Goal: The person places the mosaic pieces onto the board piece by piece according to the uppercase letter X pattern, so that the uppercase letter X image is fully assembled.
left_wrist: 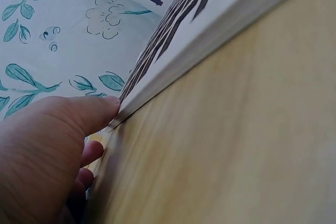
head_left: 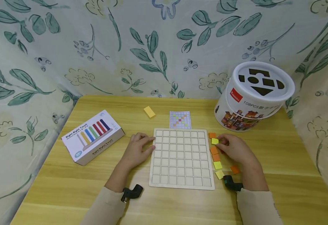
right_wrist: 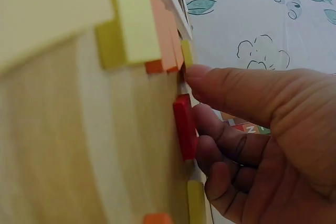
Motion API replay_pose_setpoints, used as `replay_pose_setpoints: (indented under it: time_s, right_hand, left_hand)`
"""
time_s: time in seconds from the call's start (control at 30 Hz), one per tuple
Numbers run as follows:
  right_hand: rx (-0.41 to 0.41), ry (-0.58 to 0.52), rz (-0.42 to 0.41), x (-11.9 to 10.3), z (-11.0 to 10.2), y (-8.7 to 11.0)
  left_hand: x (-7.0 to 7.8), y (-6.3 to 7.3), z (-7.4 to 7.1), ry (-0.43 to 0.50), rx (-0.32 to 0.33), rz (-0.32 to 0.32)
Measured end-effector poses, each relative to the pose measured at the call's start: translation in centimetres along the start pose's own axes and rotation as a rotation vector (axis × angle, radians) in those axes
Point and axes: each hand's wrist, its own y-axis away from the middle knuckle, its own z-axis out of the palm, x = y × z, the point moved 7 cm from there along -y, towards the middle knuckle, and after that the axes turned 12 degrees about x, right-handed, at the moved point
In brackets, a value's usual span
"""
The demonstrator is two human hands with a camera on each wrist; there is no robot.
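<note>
- The left hand (head_left: 136,150) is rested, unclenched, against the left side of the board (head_left: 181,158); by its right side, a yellow tile (head_left: 214,141) is apparently pinched by the right hand (head_left: 237,149).
- The board, midway between the side edges of the counter (head_left: 288,150), could be skewed by uneven pressure.
- Nearby orange tiles (head_left: 214,150) could be nudged if the right hand is dragged.

L hand (head_left: 136,150) w/ thumb (left_wrist: 92,113) & index (head_left: 146,139) spread apart; R hand (head_left: 235,149) fingers (right_wrist: 231,139) curled; both forearms (head_left: 253,176) extended fwd
</note>
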Motion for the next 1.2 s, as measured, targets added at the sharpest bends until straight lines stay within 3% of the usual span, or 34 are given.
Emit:
replay_pose_setpoints:
  time_s: [0.23, 0.6, 1.2]
  right_hand:
    - [0.021, -0.006, -0.004, -1.3, -0.8, 0.5]
    - [0.017, -0.014, -0.126, -5.5, 0.4, 1.2]
    - [0.003, -0.082, -0.225, -13.4, 5.4, 1.3]
  left_hand:
    - [0.0, 0.0, 0.0, 0.001, -0.004, -0.023]
    - [0.1, 0.0, -0.2, 0.014, 0.02, -0.045]
    - [-0.1, -0.1, -0.1, 0.013, 0.039, -0.04]
